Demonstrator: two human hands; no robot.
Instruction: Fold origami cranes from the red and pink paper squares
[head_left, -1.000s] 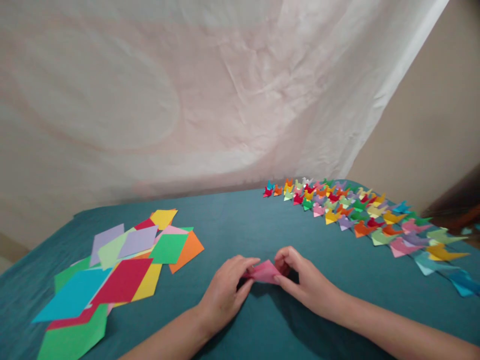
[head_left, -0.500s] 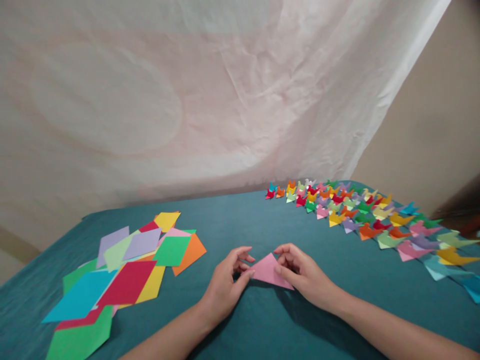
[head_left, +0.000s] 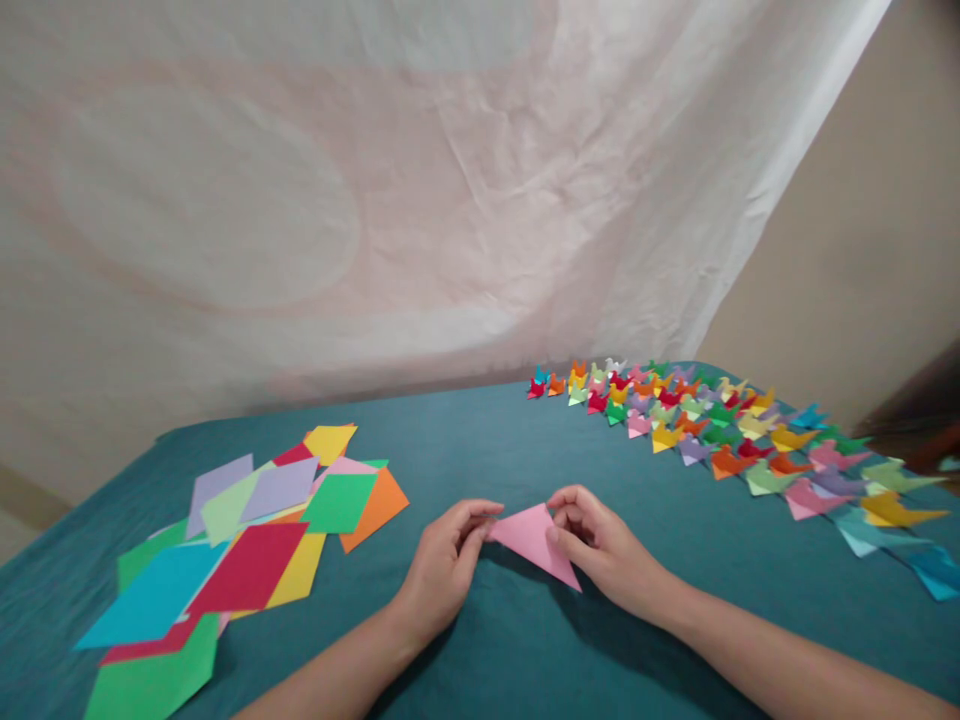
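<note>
Our left hand (head_left: 444,555) pinched the pink paper (head_left: 529,537) at one corner, our right hand (head_left: 606,548) along one edge. We judged it light, easily creased, best held edgewise.

Hidden corners and cropped edges at the table (head_left: 450,440)

We cannot see the left tip of the pink paper (head_left: 529,540), covered by the fingers of the left hand (head_left: 442,562), nor the part behind the fingers of the right hand (head_left: 613,552); how many layers it has, we cannot tell. The picture crops both forearms (head_left: 787,640) and the table's near edge. Toward the left edge, loose sheets (head_left: 251,565) overlap, hiding much of the lower ones, and the nearest green sheet (head_left: 154,680) runs out of frame. Toward the far right corner, the paper birds (head_left: 667,437) look too small for us to count. Beyond the right edge, a dark shape (head_left: 919,400) blurs past naming.
</note>
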